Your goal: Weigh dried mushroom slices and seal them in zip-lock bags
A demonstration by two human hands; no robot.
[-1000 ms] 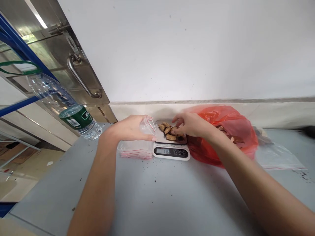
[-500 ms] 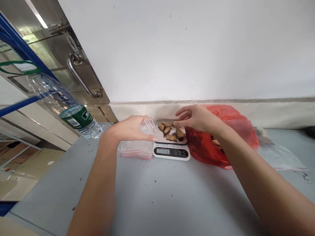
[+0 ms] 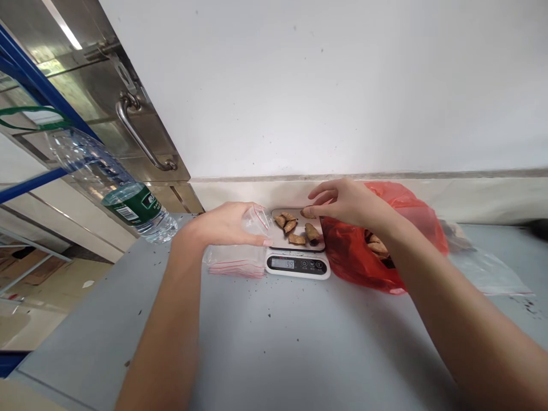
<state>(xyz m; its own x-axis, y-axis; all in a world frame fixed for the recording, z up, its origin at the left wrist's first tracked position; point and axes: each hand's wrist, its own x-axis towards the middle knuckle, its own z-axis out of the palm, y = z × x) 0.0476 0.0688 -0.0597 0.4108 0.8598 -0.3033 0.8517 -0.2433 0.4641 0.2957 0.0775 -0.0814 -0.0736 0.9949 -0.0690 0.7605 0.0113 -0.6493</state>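
A: Left hand [image 3: 218, 222]?
B: Thumb spread wide from fingers, holding a clear bag [image 3: 258, 220] beside the scale [image 3: 297, 265].
A: Right hand [image 3: 345, 201]?
B: Thumb and finger pinched on a brown piece [image 3: 305, 214], scale's back right corner.
A: Others?
B: Five pieces [image 3: 312, 232] on the scale. Red bag [image 3: 357, 268] right, flat bags [image 3: 237, 268] left, on the worktop [image 3: 240, 342].

Brown chunks [image 3: 297, 239] on white scale [image 3: 298, 265]

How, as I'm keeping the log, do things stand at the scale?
Left hand holds clear bag. Right hand pinches brown piece at scale's far edge. Five pieces on scale. Red bag close on right.
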